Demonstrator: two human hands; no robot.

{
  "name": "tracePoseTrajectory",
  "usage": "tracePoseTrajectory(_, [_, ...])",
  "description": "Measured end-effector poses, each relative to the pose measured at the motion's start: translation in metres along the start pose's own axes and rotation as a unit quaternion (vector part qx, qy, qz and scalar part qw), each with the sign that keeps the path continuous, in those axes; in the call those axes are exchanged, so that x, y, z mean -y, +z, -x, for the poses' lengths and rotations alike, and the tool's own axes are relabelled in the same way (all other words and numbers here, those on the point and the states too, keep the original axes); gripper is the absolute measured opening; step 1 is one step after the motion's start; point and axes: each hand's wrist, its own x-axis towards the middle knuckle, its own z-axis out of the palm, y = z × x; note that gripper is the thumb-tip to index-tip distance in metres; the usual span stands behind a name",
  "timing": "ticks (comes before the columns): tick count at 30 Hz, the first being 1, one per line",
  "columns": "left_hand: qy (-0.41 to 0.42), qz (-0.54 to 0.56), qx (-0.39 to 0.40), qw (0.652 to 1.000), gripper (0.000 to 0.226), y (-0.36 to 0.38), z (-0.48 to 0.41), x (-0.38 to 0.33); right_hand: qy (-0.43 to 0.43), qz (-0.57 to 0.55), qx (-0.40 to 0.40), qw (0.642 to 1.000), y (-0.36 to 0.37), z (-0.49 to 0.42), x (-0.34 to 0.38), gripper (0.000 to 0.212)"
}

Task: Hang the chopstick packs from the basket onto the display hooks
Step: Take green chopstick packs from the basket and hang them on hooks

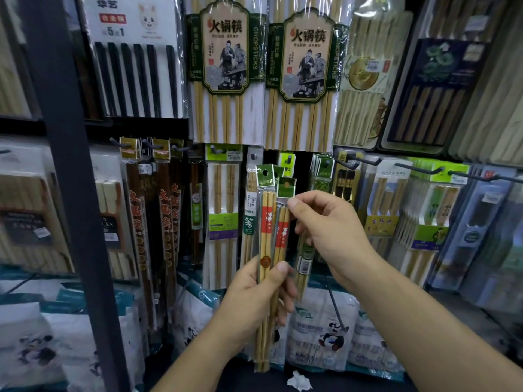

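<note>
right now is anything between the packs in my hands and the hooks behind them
Nothing visible does. The left hand grips two chopstick packs and the right hand pinches one header, in front of the hook, which already carries green-headed packs.

Your left forearm ran up from the bottom edge, bare. Your left hand (254,301) gripped the chopstick packs (267,222) at their lower half, thumb across the front, fingers (289,295) curled behind. Your right forearm slanted in from the lower right. Your right hand (331,230) pinched one pack's top, thumb foremost, above the left.
</note>
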Motion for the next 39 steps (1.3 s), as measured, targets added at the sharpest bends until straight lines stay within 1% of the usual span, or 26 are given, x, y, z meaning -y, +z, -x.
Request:
tracePoseTrajectory(2, [0.002,0.008,-0.005,1.000,0.046,0.001,-0.001,0.001,-0.012,-0.001,-0.016,1.000,0.001,-0.001,0.001,0.021])
tracePoseTrajectory(5, [0.008,-0.006,-0.038,0.999,0.036,0.001,-0.002,0.004,-0.023,-0.025,-0.073,0.997,-0.004,-0.006,0.005,0.025])
tracePoseTrajectory(8, [0.005,-0.024,-0.067,0.997,0.036,0.000,-0.004,0.007,-0.017,-0.055,-0.127,0.990,-0.014,-0.015,0.010,0.028])
tracePoseTrajectory(10, [0.000,-0.016,-0.066,0.998,0.034,-0.001,-0.005,0.007,-0.012,-0.058,-0.154,0.986,-0.019,-0.021,0.011,0.031])
tracePoseTrajectory(13, [-0.006,-0.010,-0.046,0.999,0.032,-0.001,-0.004,0.007,-0.012,-0.029,-0.177,0.984,-0.021,-0.029,0.009,0.033])
tracePoseTrajectory(21, [0.008,-0.025,-0.039,0.999,0.033,-0.002,-0.004,0.009,-0.007,-0.014,-0.199,0.980,-0.021,-0.039,0.004,0.035])
tracePoseTrajectory(25, [0.015,-0.025,-0.023,0.999,0.042,-0.003,-0.003,0.010,-0.014,0.010,-0.206,0.978,-0.023,-0.043,-0.001,0.035])
tracePoseTrajectory(29, [-0.001,-0.008,-0.006,1.000,0.047,-0.005,-0.003,0.006,-0.015,0.020,-0.206,0.978,-0.023,-0.046,-0.009,0.039])
tracePoseTrajectory(31, [-0.013,0.046,-0.002,0.999,0.043,-0.007,-0.002,0.005,-0.018,0.028,-0.208,0.978,-0.024,-0.046,-0.012,0.037])
tracePoseTrajectory(33, [-0.024,0.100,-0.001,0.995,0.035,-0.007,-0.002,0.004,-0.016,0.028,-0.211,0.977,-0.025,-0.045,-0.013,0.030])
tracePoseTrajectory(35, [-0.020,0.085,-0.012,0.996,0.023,-0.006,-0.001,0.003,-0.016,0.031,-0.220,0.975,-0.024,-0.041,-0.013,0.024])
tracePoseTrajectory(37, [-0.009,0.046,-0.025,0.999,0.027,-0.004,0.001,0.003,-0.027,0.046,-0.227,0.972,-0.023,-0.034,-0.012,0.023])
tracePoseTrajectory(39, [0.001,0.025,-0.032,0.999,0.025,-0.002,0.002,0.002,-0.057,0.072,-0.205,0.975,-0.019,-0.024,-0.009,0.023])
